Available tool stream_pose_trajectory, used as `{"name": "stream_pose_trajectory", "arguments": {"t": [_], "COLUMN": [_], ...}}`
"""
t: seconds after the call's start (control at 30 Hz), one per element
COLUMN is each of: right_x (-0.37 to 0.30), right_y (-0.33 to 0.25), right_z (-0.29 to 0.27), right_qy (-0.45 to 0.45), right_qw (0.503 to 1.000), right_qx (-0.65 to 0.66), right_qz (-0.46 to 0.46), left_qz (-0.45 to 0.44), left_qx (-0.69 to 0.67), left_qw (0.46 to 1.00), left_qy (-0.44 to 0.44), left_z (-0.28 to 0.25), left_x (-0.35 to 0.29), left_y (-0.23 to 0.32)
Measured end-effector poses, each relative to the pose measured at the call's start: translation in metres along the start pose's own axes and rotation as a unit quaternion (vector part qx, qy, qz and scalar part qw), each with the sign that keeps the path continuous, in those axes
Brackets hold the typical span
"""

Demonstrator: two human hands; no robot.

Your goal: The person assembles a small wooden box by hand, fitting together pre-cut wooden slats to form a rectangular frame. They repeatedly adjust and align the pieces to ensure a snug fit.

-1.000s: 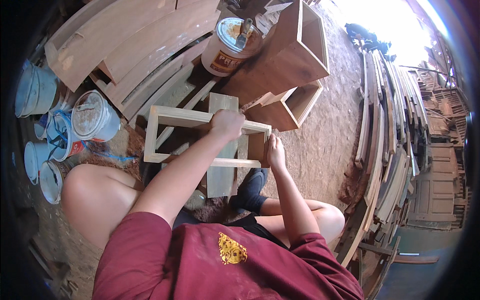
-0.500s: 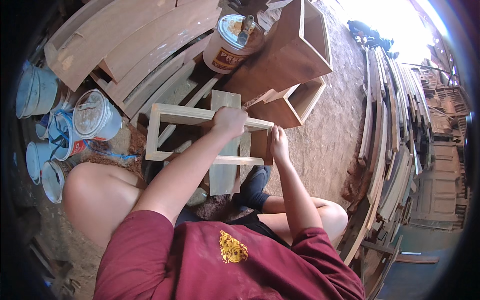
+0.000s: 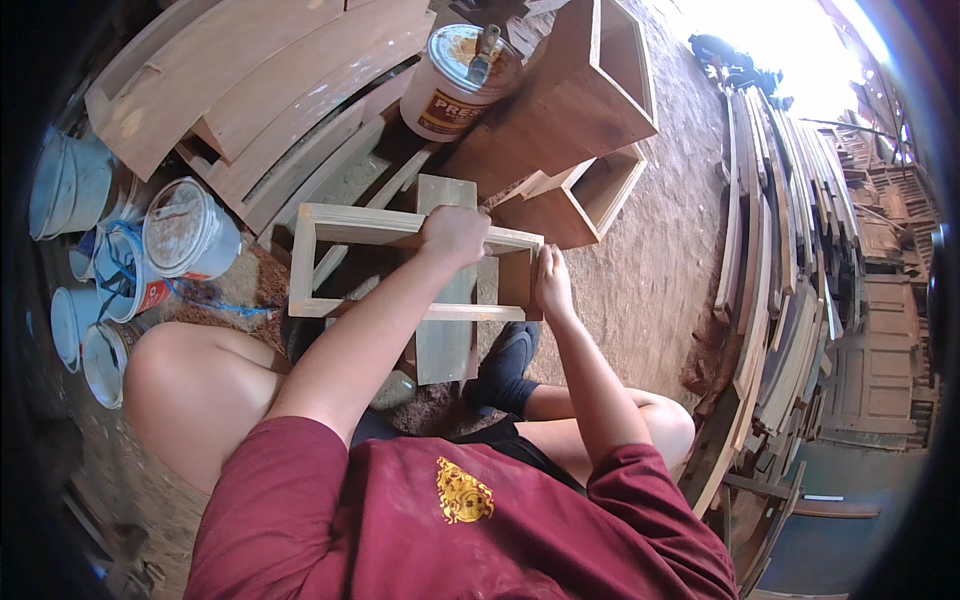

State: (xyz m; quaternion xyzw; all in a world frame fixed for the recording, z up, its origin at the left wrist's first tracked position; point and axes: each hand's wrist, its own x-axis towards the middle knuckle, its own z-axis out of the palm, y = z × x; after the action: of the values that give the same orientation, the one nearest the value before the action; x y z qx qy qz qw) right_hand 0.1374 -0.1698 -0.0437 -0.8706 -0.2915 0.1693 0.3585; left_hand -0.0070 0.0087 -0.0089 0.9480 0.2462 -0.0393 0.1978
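A narrow rectangular wooden frame (image 3: 362, 222), like an open box without a bottom, lies across a grey-brown plank (image 3: 447, 352) between my legs. My left hand (image 3: 456, 236) is closed over the frame's far long side, right of its middle. Against the frame's short right end rests my right hand (image 3: 553, 284), its fingers stretched out along the outer face. The palm side is hidden, so I cannot tell whether anything thin lies under it.
Beyond the frame stand two open wooden boxes (image 3: 565, 115) and a lidded paint bucket (image 3: 448, 100) with a scraper (image 3: 484, 55) on top. Large boards (image 3: 270, 80) lean at the far left, above several white buckets (image 3: 190, 230). Stacked timber (image 3: 755, 250) runs along the right.
The whole scene has shifted slightly up and left in view. My right hand's fingers have moved a little along the frame's end; my left hand keeps its hold.
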Motion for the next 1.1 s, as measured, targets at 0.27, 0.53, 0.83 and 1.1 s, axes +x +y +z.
{"name": "stream_pose_trajectory", "arguments": {"t": [0.27, 0.53, 0.83, 1.1], "right_x": [0.024, 0.024, 0.011, 0.071], "right_y": [0.002, 0.027, -0.005, 0.013], "right_z": [0.006, 0.0, 0.004, 0.007], "right_qy": [0.023, -0.017, 0.0, -0.017], "right_qw": [0.999, 0.992, 0.996, 0.999], "right_qx": [-0.015, -0.079, 0.091, -0.023], "right_qz": [-0.018, -0.093, 0.019, -0.018], "left_qz": [0.0, -0.009, -0.041, -0.018], "left_qx": [-0.009, -0.012, -0.027, -0.023], "left_qw": [1.0, 1.0, 0.999, 0.999], "left_qy": [0.0, -0.008, 0.021, 0.021], "left_z": [-0.002, -0.001, -0.001, -0.003], "left_x": [0.0, 0.004, 0.001, 0.002], "left_y": [0.003, 0.008, 0.003, 0.008]}}
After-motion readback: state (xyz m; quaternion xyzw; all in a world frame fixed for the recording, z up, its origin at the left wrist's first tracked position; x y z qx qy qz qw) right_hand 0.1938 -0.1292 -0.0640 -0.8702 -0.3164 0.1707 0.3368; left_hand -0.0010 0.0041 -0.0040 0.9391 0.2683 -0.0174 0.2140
